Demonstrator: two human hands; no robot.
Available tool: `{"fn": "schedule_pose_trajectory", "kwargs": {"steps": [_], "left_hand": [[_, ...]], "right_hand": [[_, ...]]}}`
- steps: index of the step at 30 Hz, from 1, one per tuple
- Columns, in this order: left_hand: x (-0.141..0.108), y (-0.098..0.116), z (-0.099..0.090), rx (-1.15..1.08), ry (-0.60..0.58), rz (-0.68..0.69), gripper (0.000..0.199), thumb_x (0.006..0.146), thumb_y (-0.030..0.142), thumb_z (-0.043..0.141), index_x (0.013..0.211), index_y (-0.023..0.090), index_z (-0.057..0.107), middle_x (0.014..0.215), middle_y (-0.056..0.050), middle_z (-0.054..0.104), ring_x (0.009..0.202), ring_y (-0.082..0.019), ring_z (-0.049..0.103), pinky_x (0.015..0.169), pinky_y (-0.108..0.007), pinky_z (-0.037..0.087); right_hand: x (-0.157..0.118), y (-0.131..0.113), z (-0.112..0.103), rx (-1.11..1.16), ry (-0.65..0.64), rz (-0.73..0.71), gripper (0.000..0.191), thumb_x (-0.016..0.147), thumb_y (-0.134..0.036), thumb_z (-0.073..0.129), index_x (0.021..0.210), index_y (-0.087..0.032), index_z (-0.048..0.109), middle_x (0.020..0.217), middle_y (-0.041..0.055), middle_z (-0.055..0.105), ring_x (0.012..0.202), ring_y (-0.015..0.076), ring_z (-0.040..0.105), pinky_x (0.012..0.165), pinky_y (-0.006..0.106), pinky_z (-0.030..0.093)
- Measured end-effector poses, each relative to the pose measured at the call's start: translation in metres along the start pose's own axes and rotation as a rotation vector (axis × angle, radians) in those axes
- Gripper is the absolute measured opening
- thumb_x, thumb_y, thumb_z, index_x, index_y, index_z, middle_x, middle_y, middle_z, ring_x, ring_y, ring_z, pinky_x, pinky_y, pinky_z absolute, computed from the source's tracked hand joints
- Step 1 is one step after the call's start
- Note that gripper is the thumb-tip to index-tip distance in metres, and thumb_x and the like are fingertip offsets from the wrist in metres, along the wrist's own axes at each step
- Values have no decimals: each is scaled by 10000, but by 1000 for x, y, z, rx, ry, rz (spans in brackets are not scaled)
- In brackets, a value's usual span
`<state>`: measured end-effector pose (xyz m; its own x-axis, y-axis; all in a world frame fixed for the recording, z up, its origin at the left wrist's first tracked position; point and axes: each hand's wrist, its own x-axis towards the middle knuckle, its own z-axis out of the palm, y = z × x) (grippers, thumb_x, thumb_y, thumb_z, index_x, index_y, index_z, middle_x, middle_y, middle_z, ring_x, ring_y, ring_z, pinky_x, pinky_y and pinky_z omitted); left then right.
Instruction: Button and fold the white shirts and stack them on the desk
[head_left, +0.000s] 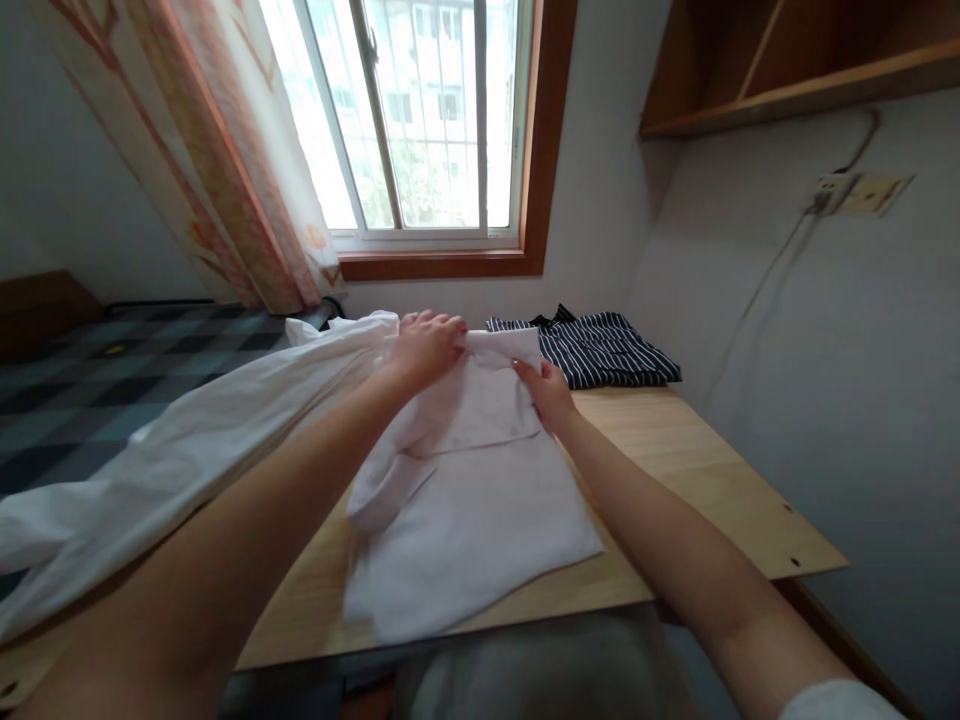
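A white garment (480,520) lies partly folded on the wooden board (705,460), with one long white part (225,410) stretching off to the left. My left hand (429,345) rests on its far edge, fingers bent over the cloth. At the right edge of the folded part, my right hand (549,392) pinches the cloth between thumb and fingers. Behind my right hand sits a folded black-and-white striped garment (607,348).
A bed with a dark checked cover (97,390) is on the left, below a patterned curtain (225,150). The window (427,120) is straight ahead. A wooden shelf (810,90) and a socket with a cable (832,190) are on the right wall.
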<state>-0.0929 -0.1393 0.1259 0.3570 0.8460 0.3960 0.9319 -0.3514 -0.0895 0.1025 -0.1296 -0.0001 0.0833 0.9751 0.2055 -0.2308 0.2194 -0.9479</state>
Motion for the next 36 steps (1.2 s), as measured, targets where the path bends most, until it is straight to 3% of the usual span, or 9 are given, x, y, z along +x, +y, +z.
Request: {"fn": "schedule_pose_trajectory", "kwargs": {"steps": [3, 5, 10, 15, 20, 25, 30, 33, 36], "left_hand": [[-8, 25, -2, -86, 218, 78, 480, 919, 233, 513, 1396, 177, 514, 1459, -146, 529, 1343, -304, 458, 1139, -501, 303], [-31, 44, 4, -173, 228, 161, 571, 919, 250, 518, 1472, 145, 418, 1530, -158, 446, 1390, -293, 415, 1165, -478, 301], [-135, 86, 46, -325, -66, 404, 544, 981, 366, 462, 1505, 235, 390, 1563, -96, 426, 1426, -256, 398, 1162, -448, 361], [-191, 95, 71, -286, -232, 381, 492, 1027, 435, 366, 1482, 271, 457, 1585, -89, 394, 1471, -275, 343, 1207, -508, 274], [-190, 85, 65, -295, -300, 427, 507, 1034, 470, 331, 1500, 295, 434, 1599, -64, 367, 1482, -249, 325, 1226, -484, 228], [-195, 62, 49, -364, -377, 462, 498, 1027, 468, 353, 1500, 330, 430, 1605, -38, 361, 1482, -242, 325, 1228, -468, 235], [-198, 15, 20, -611, -597, 431, 500, 913, 477, 579, 1404, 386, 552, 1554, 0, 446, 1464, -261, 361, 1211, -476, 295], [-200, -12, 14, -796, -541, 221, 391, 923, 505, 528, 1233, 334, 695, 1398, -26, 620, 1357, -250, 508, 1143, -424, 413], [-195, -32, 20, -758, -285, -109, 441, 937, 532, 437, 1170, 282, 715, 1263, -47, 703, 1212, -252, 617, 1079, -406, 472]], "right_hand": [[-4, -8, -15, -6, 253, -72, 419, 780, -473, 668, 1070, -171, 653, 1047, 56, 743, 979, 215, 684, 821, 320, 563], [-15, -19, -35, -13, 348, -22, 347, 797, -384, 670, 1068, -169, 648, 1060, 64, 739, 966, 210, 689, 812, 314, 575], [-55, -52, -102, -104, 152, 433, 260, 785, -197, 726, 1025, -163, 634, 966, 95, 747, 796, 209, 712, 678, 338, 616], [-55, -67, -147, -119, 125, 539, 187, 965, -349, 579, 987, -167, 612, 886, 95, 728, 732, 186, 705, 650, 362, 634], [-22, -54, -152, -269, 138, 521, 241, 967, -383, 586, 933, -147, 619, 762, 52, 681, 567, 114, 608, 512, 224, 557], [-14, -44, -141, -558, -69, 519, 260, 866, -375, 714, 892, -118, 691, 760, 48, 689, 537, 83, 540, 438, 157, 429], [-47, -63, -145, -640, -392, 627, 376, 704, -415, 827, 929, -149, 686, 764, 25, 696, 564, 101, 587, 445, 163, 432], [-70, -74, -152, -635, -575, 749, 442, 694, -536, 805, 894, -170, 658, 687, 22, 673, 570, 145, 636, 505, 226, 516], [-77, -76, -154, -799, -518, 688, 429, 770, -594, 716, 767, -177, 618, 629, 35, 650, 568, 168, 645, 505, 243, 505]]}}
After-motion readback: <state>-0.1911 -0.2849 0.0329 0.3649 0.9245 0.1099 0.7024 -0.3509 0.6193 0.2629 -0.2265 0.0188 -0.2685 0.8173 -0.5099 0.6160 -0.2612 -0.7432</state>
